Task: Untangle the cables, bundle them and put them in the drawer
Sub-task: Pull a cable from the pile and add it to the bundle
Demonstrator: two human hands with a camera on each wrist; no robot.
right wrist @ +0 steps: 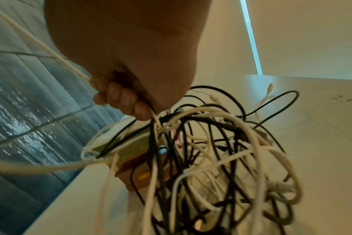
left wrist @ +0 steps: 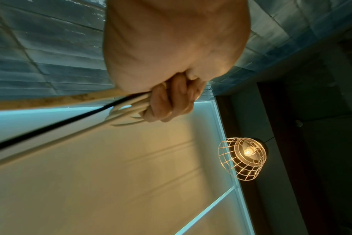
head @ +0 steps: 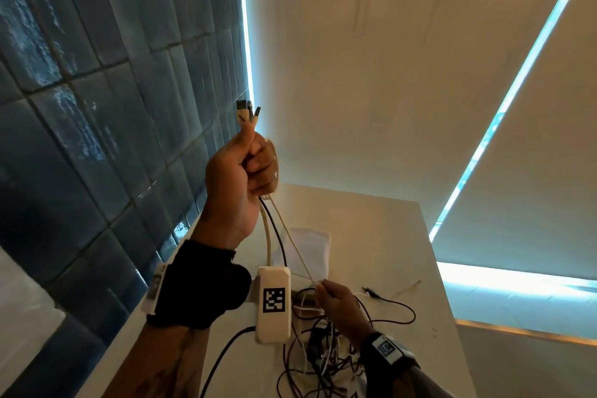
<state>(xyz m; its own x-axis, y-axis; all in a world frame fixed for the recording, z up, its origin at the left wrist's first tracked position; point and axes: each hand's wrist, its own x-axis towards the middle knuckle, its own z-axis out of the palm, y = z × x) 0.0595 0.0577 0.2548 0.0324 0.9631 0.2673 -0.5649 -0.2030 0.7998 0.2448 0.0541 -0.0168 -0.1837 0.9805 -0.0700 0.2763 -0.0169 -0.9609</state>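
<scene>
My left hand (head: 250, 165) is raised high above the white table (head: 403, 236), fist closed round several cable ends; their plugs (head: 247, 111) stick up above the thumb. White and black cables (head: 274, 229) hang from the fist down to the tangle (head: 323, 359) of black and white cables on the table. The left wrist view shows the curled fingers (left wrist: 169, 101) clamping the cables (left wrist: 129, 103). My right hand (head: 326, 292) pinches one thin white cable (head: 297, 249) just above the tangle; in the right wrist view its fingers (right wrist: 120, 98) close on that white cable (right wrist: 40, 46) over the tangle (right wrist: 211, 151).
A blue tiled wall (head: 97, 107) runs along the table's left edge. A white cloth or bag (head: 310, 242) lies behind the tangle. A loose cable end (head: 413, 284) and a black loop (head: 397, 310) lie to the right. A cage lamp (left wrist: 243, 160) hangs overhead.
</scene>
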